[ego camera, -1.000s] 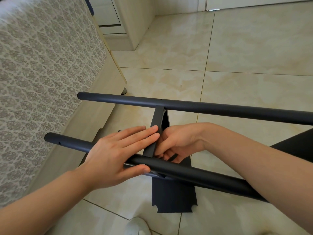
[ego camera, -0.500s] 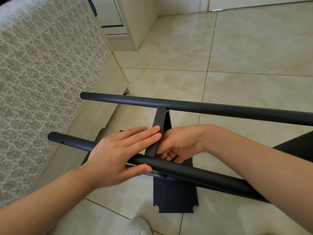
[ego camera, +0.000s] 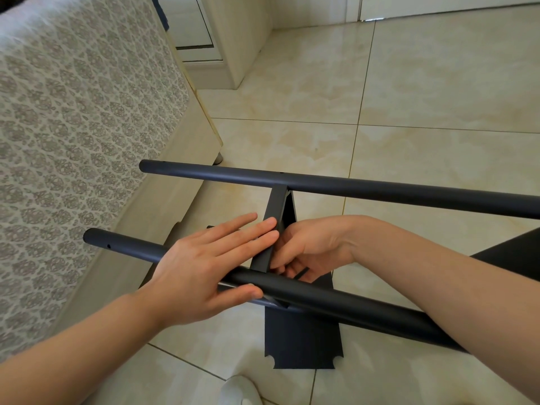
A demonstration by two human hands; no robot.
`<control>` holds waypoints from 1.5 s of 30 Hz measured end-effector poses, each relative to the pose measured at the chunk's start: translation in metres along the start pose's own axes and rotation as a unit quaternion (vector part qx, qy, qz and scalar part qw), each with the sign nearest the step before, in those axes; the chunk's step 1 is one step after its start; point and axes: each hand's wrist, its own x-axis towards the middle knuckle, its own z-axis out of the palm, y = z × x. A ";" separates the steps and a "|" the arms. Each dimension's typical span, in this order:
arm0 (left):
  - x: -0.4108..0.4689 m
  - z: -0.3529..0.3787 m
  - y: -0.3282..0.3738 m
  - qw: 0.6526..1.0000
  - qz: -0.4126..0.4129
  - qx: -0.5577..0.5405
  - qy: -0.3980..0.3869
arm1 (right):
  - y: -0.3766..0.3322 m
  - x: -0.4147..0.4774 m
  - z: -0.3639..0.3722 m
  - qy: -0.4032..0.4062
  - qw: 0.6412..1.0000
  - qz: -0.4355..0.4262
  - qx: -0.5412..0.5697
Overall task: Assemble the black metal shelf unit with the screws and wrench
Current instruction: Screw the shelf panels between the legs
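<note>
Two black metal tubes lie across the view, the far tube (ego camera: pixel 380 190) and the near tube (ego camera: pixel 336 299). A black shelf panel (ego camera: pixel 304 340) stands edge-on between them and reaches down to the floor. My left hand (ego camera: pixel 204 267) lies flat over the near tube, with its straight fingers touching the panel's top edge and its thumb along the tube. My right hand (ego camera: pixel 309 249) curls in behind the near tube at the joint and pinches a thin black wrench (ego camera: pixel 302 272). No screw can be seen; the joint is hidden by my fingers.
A bed with a patterned cover (ego camera: pixel 73 141) and a wooden frame (ego camera: pixel 175 194) runs along the left. At the back stands a white cabinet (ego camera: pixel 233 39). Another black panel (ego camera: pixel 514 252) shows at the right edge. A white shoe (ego camera: pixel 239 390) is on the tiled floor (ego camera: pixel 438 97).
The view has drifted slightly. Both hands stay at the joint of the near tube and the panel, with only small finger movement of my right hand.
</note>
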 end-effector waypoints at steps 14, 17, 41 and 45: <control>0.000 0.002 0.000 1.000 0.009 -0.004 -0.008 | -0.001 -0.002 -0.002 -0.009 1.000 0.006 0.012; 0.000 0.002 0.000 1.000 0.014 0.003 -0.005 | 0.000 0.001 -0.001 0.002 1.000 0.004 0.011; 0.003 0.000 0.003 1.000 -0.005 -0.013 -0.006 | 0.002 -0.015 0.018 0.085 0.996 0.029 0.007; 0.004 -0.002 0.005 1.000 -0.007 -0.012 -0.009 | -0.004 -0.017 0.023 0.110 0.992 0.061 0.027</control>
